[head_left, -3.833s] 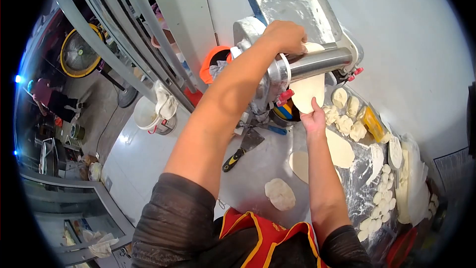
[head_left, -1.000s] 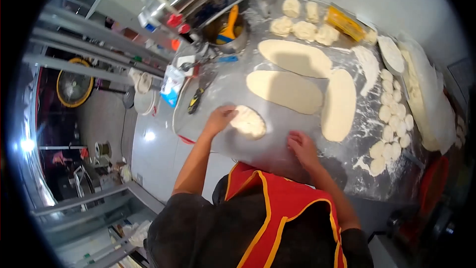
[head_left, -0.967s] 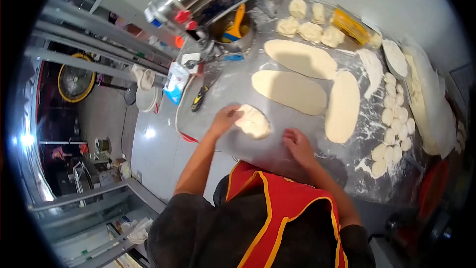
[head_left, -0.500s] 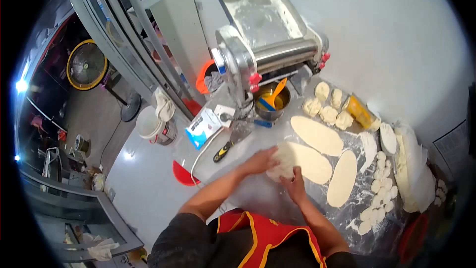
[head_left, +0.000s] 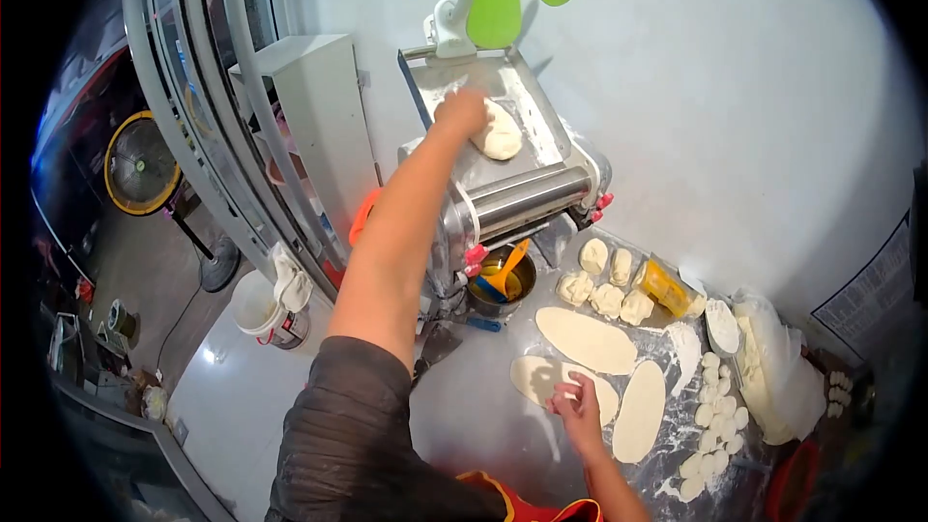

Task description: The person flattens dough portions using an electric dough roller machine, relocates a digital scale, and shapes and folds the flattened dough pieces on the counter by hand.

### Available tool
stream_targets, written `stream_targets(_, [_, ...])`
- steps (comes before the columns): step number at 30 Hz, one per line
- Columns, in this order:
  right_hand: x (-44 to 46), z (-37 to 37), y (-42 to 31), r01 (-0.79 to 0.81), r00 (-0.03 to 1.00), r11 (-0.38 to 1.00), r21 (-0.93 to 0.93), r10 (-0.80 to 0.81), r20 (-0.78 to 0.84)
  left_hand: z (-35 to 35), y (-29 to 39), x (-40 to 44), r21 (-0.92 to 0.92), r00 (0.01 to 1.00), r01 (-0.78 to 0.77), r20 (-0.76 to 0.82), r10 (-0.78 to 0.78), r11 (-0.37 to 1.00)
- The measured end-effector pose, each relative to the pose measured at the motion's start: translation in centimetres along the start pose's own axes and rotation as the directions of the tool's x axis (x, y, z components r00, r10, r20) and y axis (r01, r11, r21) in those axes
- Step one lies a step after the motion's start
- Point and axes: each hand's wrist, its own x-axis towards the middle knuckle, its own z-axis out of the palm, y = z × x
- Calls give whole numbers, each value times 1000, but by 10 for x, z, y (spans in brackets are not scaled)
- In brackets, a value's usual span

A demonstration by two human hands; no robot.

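My left hand (head_left: 461, 114) reaches up to the metal feed tray (head_left: 541, 126) of a dough roller machine (head_left: 532, 198). It looks closed at the left edge of a flattened piece of dough (head_left: 501, 132), though its fingers are slightly blurred. My right hand (head_left: 578, 404) hangs over a rolled oval dough sheet (head_left: 541, 382) on the worktop, its fingers loosely bent and apart, with nothing in them. Two more oval sheets lie nearby, one behind (head_left: 590, 340) and one to the right (head_left: 639, 414).
A pot (head_left: 517, 285) with an orange brush (head_left: 505, 275) stands below the rollers. Thick dough lumps (head_left: 607, 300) and small dough pieces (head_left: 709, 416) lie on the floured right side. A green fan (head_left: 498, 5) is above the tray; a white bucket (head_left: 266, 314) stands left.
The view has tilted upward. My left hand has moved from the worktop to the machine's tray, where a dough piece now lies. My right hand has come off the dough both hands were touching.
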Motion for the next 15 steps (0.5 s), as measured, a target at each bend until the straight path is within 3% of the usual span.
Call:
stream_targets(2, [1, -8, 2, -24, 999, 999, -27, 23, -25, 19, -3, -12, 150, 982, -115, 164, 90, 982])
stream_targets(3, [-2, -10, 0, -35, 999, 999, -32, 33, -40, 33, -7, -14, 168, 984, -170, 89, 157, 971])
stream_targets(7, [8, -10, 2, -33, 999, 998, -51, 31, -28, 19, 8, -44, 196, 865, -425, 376, 332, 884])
stream_targets(15, [76, 35, -29, 42, 990, 999, -8, -41, 138, 23, -9, -64, 16, 849, -496, 217, 481, 868])
